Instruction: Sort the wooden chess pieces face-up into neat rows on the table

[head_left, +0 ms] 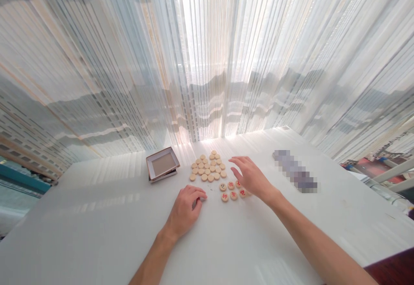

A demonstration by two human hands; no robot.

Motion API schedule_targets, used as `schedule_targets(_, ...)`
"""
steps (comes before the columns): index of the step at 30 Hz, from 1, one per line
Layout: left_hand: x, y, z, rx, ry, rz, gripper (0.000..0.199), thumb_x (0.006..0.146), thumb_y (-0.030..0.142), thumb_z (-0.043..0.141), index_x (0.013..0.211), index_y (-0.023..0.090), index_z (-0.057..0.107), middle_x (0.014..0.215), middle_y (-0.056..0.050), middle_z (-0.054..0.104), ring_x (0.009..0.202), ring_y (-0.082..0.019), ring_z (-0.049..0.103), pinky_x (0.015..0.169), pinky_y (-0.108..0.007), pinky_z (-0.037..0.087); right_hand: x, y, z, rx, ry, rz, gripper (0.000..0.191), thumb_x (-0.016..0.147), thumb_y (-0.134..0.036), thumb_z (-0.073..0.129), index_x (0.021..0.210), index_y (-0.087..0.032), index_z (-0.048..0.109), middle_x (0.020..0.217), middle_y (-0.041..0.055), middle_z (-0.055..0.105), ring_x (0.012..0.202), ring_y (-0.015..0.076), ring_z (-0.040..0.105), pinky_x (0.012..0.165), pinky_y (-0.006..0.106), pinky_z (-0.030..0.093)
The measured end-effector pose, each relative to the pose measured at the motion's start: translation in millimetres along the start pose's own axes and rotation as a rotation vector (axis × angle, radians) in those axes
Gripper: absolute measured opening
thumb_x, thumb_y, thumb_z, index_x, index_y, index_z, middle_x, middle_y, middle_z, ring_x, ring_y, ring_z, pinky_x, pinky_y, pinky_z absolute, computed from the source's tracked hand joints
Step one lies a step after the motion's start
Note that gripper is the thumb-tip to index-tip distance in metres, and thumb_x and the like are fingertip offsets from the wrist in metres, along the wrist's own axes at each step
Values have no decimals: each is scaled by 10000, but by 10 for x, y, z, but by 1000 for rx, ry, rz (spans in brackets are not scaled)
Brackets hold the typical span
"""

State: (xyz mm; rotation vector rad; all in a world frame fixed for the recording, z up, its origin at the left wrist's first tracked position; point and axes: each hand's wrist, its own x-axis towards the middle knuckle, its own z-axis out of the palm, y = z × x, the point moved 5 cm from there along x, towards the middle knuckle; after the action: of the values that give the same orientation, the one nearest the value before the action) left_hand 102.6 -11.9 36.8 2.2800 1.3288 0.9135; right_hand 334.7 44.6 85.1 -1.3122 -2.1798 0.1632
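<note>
On the white table lies a cluster of plain, blank-side-up xiangqi pieces (207, 166), pale round wooden discs. Nearer to me several pieces show their characters, most in red, such as the red-marked piece (224, 197), and one in a dark colour, the dark-marked piece (223, 186). My right hand (250, 175) hovers over the right end of these rows, fingers and thumb apart with nothing between them, partly hiding some pieces. My left hand (186, 207) rests on the table left of the rows, fingers loosely bent, thumb apart, no piece visible in it.
An open cardboard box (162, 164) stands at the back left, seemingly stacked on its other half. A pixelated oblong object (294, 170) lies to the right. Sheer striped curtains (207, 69) hang along the table's far edge.
</note>
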Motion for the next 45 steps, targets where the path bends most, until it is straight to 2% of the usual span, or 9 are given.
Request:
schedule_targets(3,2,6,2,-10,-6,-2,318,845,23,490,942,252,689,1038,-28,697,1022,-225,596,928,-419,447,225,167,128,71,-146,88,234,953,-278,522,1162,-223,613,1137,93,646,1076,252,589,925,420,482)
schedule_targets(7,-1,0,-5,-15,-6,-10,312,849,27,491,942,251,687,1035,-31,698,1018,-227,599,930,-420,450,276,159,249,112,-238,92,143,905,-346,585,943,-233,663,922,38,658,876,202,622,763,318,485)
schedule_targets(15,8,-2,-16,-26,-9,-15,301,855,38,491,934,250,690,1027,-31,700,1017,-223,598,932,-422,455,206,158,414,105,-232,162,137,812,-335,654,803,-204,613,816,20,630,736,167,582,641,263,420)
schedule_targets(21,6,8,-26,-29,-4,-11,293,866,49,484,937,246,689,1025,-42,699,1006,-232,601,919,-439,468,211,164,227,174,-188,163,110,866,-297,570,928,-211,602,854,14,660,740,153,611,649,266,470)
schedule_targets(24,8,42,-39,-29,-1,-7,280,879,61,484,967,244,677,1018,-47,697,996,-234,605,907,-436,475,159,32,80,335,-132,128,115,879,-289,567,955,-214,609,855,13,667,749,152,634,677,277,517)
schedule_targets(27,9,111,-50,-41,17,6,245,917,107,483,1028,241,656,1008,-52,700,972,-229,617,899,-419,482,34,-219,44,443,-86,37,92,896,-252,559,967,-217,606,907,21,665,793,149,641,733,283,539)
schedule_targets(33,-29,237,-53,-96,49,25,145,956,216,501,1017,227,632,959,-52,692,905,-211,641,833,-354,512,-231,-691,290,463,-125,-156,150,828,-111,580,930,-221,569,940,20,609,811,141,614,743,271,516)
schedule_targets(39,-53,256,-81,-127,45,39,91,947,229,519,959,221,609,914,-43,689,856,-188,655,805,-320,527,-341,-785,407,528,-62,-198,240,795,-58,548,964,-226,526,964,33,603,862,162,611,760,290,516)
schedule_targets(45,-44,303,-42,-36,-11,101,62,922,227,557,889,226,610,853,-38,696,787,-192,657,751,-319,537,-435,-753,493,504,-129,-225,205,855,-70,535,984,-228,555,983,41,617,878,164,633,757,281,535)
